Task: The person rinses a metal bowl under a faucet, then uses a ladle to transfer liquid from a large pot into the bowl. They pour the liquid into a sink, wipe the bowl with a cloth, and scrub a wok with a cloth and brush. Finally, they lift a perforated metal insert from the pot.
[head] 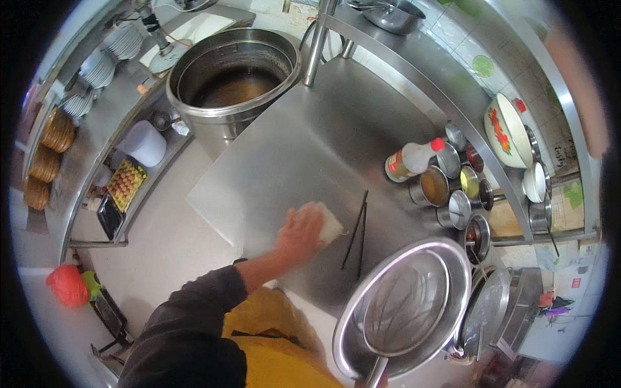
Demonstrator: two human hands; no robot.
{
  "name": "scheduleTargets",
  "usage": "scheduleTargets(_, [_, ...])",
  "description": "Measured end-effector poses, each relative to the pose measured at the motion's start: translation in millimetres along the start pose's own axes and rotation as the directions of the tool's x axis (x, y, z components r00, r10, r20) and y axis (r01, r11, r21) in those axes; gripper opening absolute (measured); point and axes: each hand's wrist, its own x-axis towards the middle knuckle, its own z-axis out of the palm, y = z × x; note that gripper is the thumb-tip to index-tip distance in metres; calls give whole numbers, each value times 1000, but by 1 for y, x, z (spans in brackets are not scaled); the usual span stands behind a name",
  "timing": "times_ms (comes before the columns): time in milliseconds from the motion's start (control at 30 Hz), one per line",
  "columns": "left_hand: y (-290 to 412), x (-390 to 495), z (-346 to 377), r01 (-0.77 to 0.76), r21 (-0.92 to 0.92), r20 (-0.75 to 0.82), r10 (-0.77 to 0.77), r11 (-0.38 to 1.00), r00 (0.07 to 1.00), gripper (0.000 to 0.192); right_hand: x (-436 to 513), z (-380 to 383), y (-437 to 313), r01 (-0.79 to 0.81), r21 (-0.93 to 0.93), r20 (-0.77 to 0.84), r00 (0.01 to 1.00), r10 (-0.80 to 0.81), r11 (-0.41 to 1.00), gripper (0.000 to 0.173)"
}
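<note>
My left hand presses a folded pale cloth flat against the stainless-steel worktable. The hand is slightly blurred and covers part of the cloth. Just right of it, a pair of dark chopsticks lies on the steel. A wide steel basin is tilted at the table's near right side, with a round mesh strainer inside it. Only a sliver of my right hand shows at the bottom edge, at the basin's rim beside the strainer's handle; its grip is mostly hidden.
A large steel pot with dark liquid stands beyond the table's far left corner. At right are a red-capped bottle and several steel seasoning pots. A raised steel shelf overhangs that side. Eggs sit on the left rack.
</note>
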Motion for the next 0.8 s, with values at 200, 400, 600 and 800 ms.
scheduleTargets(200, [-28, 158, -13, -49, 13, -115, 50, 999, 992, 54, -2, 79, -5, -152, -16, -122, 981, 149, 988, 35])
scheduleTargets(400, [-134, 208, -18, 43, 97, -255, -17, 994, 967, 53, 6, 130, -18, -156, -84, -91, 985, 148, 984, 30])
scheduleTargets(600, [-234, 92, -64, 373, 32, -148, -365, 927, 919, 61, 1, 161, -31, -115, -105, -45, 993, 111, 988, 26])
scheduleTargets(800, [-221, -36, -84, 311, 80, 52, -316, 947, 947, 64, -1, 189, -33, -109, -111, 0, 994, 109, 988, 25])
